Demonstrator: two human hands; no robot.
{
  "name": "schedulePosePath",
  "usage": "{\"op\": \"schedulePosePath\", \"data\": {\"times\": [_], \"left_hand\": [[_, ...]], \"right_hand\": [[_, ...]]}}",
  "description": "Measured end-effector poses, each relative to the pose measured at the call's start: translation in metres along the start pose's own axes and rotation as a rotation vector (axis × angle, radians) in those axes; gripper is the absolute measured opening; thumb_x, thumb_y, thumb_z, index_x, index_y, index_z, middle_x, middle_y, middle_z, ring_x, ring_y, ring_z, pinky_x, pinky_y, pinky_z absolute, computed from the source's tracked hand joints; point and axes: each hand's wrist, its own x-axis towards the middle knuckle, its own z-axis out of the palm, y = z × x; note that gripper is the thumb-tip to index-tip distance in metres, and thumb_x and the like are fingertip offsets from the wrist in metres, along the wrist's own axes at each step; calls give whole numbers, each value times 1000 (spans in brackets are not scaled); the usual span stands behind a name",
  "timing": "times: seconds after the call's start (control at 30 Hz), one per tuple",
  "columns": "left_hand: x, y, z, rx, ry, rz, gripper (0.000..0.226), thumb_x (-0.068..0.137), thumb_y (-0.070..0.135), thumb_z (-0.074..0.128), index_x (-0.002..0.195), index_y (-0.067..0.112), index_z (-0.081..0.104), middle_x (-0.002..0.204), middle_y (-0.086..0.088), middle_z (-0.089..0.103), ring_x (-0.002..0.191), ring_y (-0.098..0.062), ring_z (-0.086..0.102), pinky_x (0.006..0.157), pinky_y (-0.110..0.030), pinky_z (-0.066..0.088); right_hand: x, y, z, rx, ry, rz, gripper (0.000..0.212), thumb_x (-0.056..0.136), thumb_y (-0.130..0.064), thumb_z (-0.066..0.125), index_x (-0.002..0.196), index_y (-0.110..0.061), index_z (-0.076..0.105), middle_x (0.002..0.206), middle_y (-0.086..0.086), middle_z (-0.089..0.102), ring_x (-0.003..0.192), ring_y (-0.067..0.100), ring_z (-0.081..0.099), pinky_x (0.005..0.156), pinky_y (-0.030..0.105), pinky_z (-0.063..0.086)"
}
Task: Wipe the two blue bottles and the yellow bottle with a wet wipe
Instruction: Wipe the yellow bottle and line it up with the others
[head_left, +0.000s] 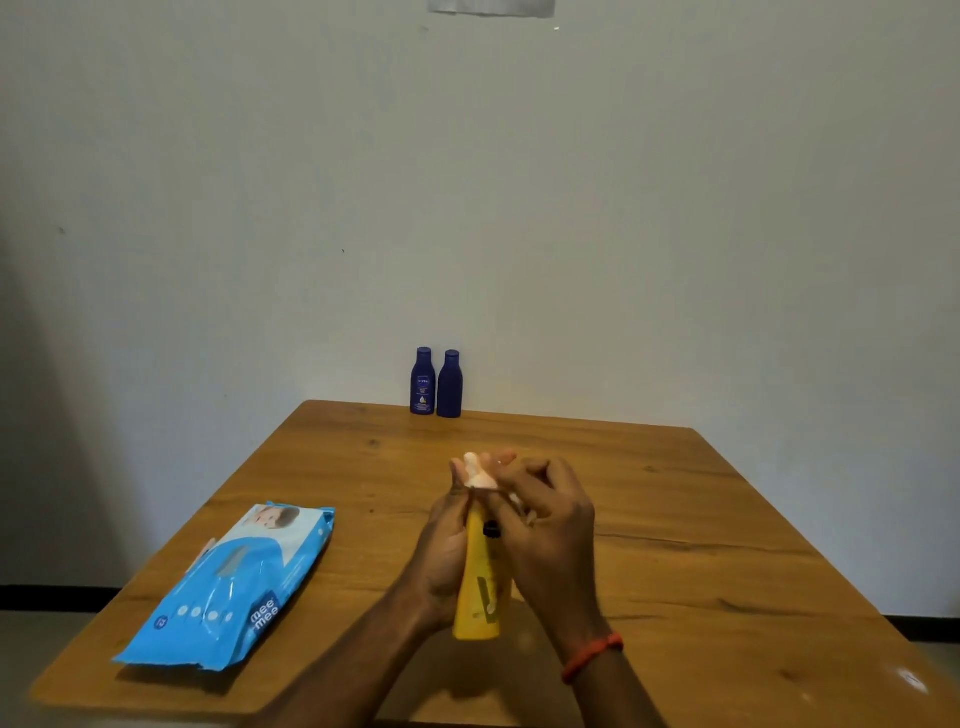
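One yellow bottle (478, 587) is held just above the middle of the table (675, 519). The left hand (447, 540) grips its body, and the right hand (550, 530) curls round its top with the bunched wet wipe (475, 474). Two blue bottles (423, 382) (450, 384) stand side by side at the far edge. A wipes pack (234, 587) lies on the left.

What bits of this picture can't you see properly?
- Head view: the yellow plastic bottle's top is hidden behind the left hand and right hand.
- The crumpled white wet wipe is mostly buried between them; which hand pinches it is unclear.
- The left dark blue bottle's print is too small to read; the right dark blue bottle shows no label.
- The grey paper on the wall is cut off by the top edge.
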Motion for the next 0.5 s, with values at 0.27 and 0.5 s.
{"op": "schedulePosePath", "data": {"times": [0.27, 0.5], "left_hand": [[10, 18, -8, -124, -14, 64, 69, 81, 70, 49, 136, 29, 60, 88, -8, 64, 73, -19, 59, 64, -34, 51], [-4, 13, -17, 293, -65, 259, 101, 35, 69, 90, 103, -3, 73, 83, -17, 70, 72, -26, 68, 62, -32, 57]], "right_hand": [[-38, 14, -9, 153, -408, -83, 26, 79, -28, 77, 104, -32, 75, 93, -11, 61, 92, 0, 60, 78, 12, 46], [-34, 14, -33, 367, -262, 125, 14, 78, -25, 79, 86, -36, 75, 101, -12, 68, 89, 16, 67, 62, 41, 57]]}}
